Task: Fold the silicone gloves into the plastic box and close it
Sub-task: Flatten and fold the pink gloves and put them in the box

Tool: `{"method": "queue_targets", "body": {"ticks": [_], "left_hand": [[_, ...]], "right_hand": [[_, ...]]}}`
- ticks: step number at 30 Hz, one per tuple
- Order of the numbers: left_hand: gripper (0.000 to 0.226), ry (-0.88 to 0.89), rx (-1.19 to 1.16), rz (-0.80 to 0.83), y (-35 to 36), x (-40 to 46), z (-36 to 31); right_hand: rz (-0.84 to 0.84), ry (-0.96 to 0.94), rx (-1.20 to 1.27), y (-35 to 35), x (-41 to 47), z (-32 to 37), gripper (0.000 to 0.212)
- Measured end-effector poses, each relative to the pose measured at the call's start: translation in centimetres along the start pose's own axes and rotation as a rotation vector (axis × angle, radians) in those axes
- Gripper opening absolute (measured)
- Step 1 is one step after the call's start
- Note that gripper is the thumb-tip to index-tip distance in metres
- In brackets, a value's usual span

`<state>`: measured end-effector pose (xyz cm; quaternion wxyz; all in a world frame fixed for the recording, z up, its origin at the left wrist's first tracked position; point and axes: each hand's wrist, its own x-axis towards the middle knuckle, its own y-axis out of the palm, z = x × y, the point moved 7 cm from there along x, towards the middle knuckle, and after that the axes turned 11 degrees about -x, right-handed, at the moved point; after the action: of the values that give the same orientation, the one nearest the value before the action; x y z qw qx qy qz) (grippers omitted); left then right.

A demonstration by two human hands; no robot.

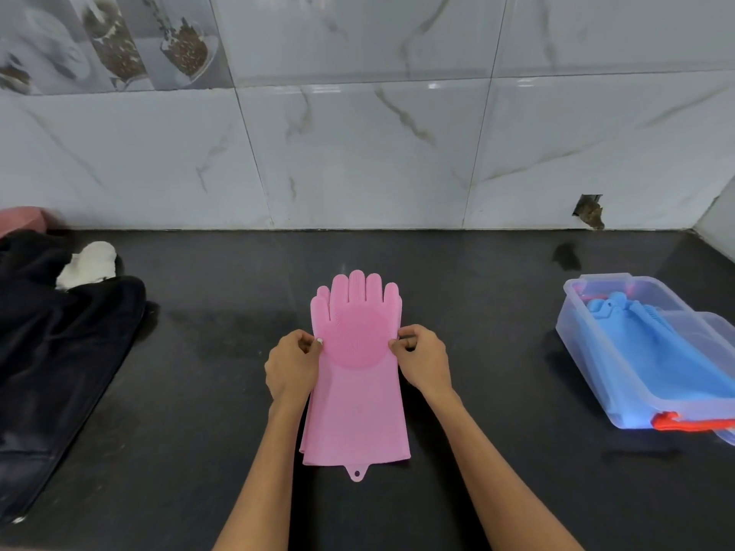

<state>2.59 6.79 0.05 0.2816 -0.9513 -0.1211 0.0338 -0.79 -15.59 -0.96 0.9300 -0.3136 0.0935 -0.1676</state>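
A single head-worn camera looks forward and steeply down over a dark counter [477,351], facing a marble-tiled wall [358,153] that fills the upper part of the view. The wide lens bends the frame's edges (tile seams splay outward). Both forearms enter from the bottom edge, placing the viewpoint close above the left hand [292,365] and right hand [423,361], which sit at centre on a pink glove [356,391]. A clear box [572,332] is cut off by the right edge, dark cloth [59,371] by the left.
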Motion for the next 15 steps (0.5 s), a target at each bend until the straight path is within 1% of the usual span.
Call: {"method": "queue_targets", "body": {"ticks": [5,10,15], "left_hand": [[0.012,0.034,0.087,-0.032,-0.2,0.4,-0.3],[0.015,0.043,0.069,-0.023,0.1,1.0,0.1],[0.018,0.077,0.084,-0.067,0.4,1.3,0.4]], "right_hand": [[-0.044,0.011,-0.003,0.3,0.3,-0.3,0.019],[-0.078,0.027,-0.029,0.3,0.6,-0.6,0.014],[-0.111,0.028,-0.1,0.2,1.0,-0.5,0.008]]}}
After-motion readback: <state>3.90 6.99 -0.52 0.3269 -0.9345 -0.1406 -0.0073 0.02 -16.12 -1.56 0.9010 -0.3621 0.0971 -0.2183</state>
